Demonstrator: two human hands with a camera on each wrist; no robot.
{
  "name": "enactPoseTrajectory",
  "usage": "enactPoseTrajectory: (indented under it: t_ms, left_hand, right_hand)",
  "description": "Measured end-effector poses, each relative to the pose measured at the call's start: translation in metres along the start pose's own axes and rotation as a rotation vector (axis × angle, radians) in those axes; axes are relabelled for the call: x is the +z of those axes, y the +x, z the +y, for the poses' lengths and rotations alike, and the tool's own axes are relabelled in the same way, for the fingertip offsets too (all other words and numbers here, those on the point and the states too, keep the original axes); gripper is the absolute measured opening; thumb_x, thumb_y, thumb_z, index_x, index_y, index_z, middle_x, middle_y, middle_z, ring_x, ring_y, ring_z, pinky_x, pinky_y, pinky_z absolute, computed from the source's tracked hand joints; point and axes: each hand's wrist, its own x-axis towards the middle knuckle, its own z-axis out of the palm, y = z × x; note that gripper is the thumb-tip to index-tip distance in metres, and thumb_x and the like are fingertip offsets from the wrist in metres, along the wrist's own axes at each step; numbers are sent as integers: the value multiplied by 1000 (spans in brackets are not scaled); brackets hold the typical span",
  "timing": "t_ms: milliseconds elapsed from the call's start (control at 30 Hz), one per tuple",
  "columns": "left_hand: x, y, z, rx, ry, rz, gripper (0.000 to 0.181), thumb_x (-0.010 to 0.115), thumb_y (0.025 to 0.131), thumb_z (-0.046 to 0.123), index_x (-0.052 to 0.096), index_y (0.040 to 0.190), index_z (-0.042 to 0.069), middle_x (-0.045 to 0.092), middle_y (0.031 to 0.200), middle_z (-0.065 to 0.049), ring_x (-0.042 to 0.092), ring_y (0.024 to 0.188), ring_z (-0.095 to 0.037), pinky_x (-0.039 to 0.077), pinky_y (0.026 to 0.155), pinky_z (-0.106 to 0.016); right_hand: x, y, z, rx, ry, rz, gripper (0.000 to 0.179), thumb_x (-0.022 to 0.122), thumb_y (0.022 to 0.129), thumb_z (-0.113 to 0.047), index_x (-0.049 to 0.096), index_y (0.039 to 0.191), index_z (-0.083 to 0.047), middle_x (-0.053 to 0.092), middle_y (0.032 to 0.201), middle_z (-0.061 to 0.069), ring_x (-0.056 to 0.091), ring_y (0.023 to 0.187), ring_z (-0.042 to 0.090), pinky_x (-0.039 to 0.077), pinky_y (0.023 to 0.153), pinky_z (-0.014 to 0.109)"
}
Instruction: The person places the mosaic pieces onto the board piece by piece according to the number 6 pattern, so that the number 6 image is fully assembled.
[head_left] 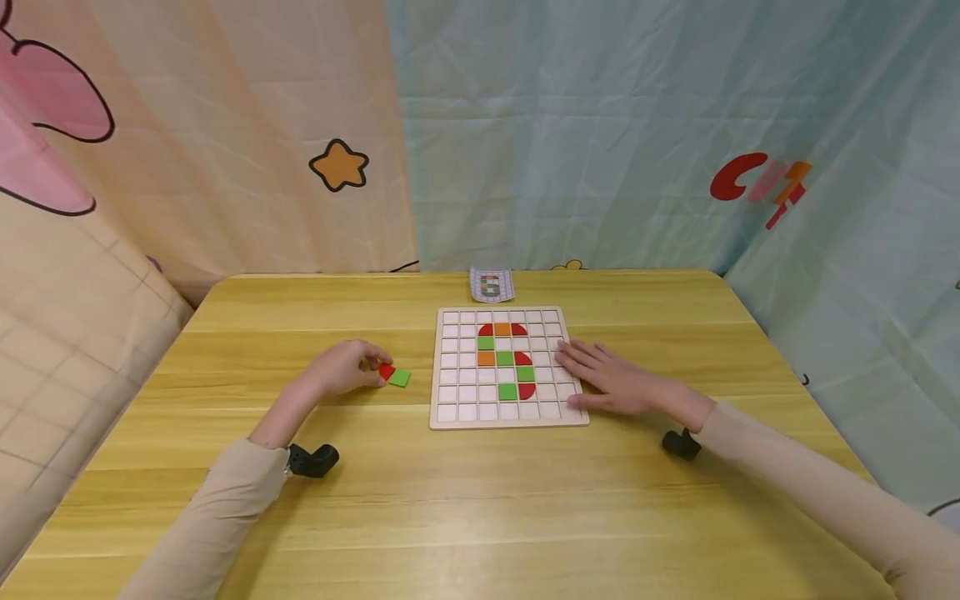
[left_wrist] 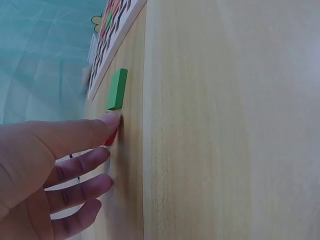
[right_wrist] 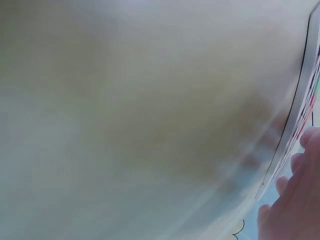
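Note:
My left hand (head_left: 347, 367) pinches a red tile (head_left: 386, 372) between thumb and fingers, low over the table left of the board. Right against it lies a square green tile (head_left: 400, 378). In the left wrist view the thumb covers much of the red tile (left_wrist: 110, 140), and the green tile (left_wrist: 117, 90) sits just past the thumb tip. A white grid board (head_left: 487, 425) bears red, orange and green tiles laid in a curving figure. With fingers spread and straight, my right hand (head_left: 615, 383) rests on the board's right edge.
A small card (head_left: 491, 286) printed with a coloured figure on a grid stands behind the board, by the table's back edge. The wooden table (head_left: 465, 508) meets a patterned curtain (head_left: 570, 150) at the back. A black wrist device (head_left: 313, 461) is strapped to the left wrist.

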Motion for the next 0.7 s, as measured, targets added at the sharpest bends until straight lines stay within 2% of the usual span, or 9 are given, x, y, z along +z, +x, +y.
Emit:
enactPoseTrajectory:
  t_ms: [200,500,700]
  left_hand:
    - [1,2,0,-7,26,15,30,72,85,20,71,111,6,70,101,-10,62,93,-23,49,84,-43]
    - [2,3,-3,8,50,29,28,75,83,20,72,108,7,69,98,-7,61,90,-21,49,80,-42]
    - [1,1,-1,18,91,40,27,75,83,23,73,106,9,66,98,-7,53,80,-18,43,70,-33]
  right_hand:
    - [-4,10,1,31,-17,-18,84,45,96,-55,7,155,-10,1,163,9,0,150,32,7,118,56]
    - [-6,19,4,21,-38,-32,88,46,95,-56,5,155,-6,0,163,13,0,150,33,8,118,56]
    - [-4,21,7,15,-45,-41,89,45,95,-57,4,155,-5,0,163,13,0,150,33,9,118,55]
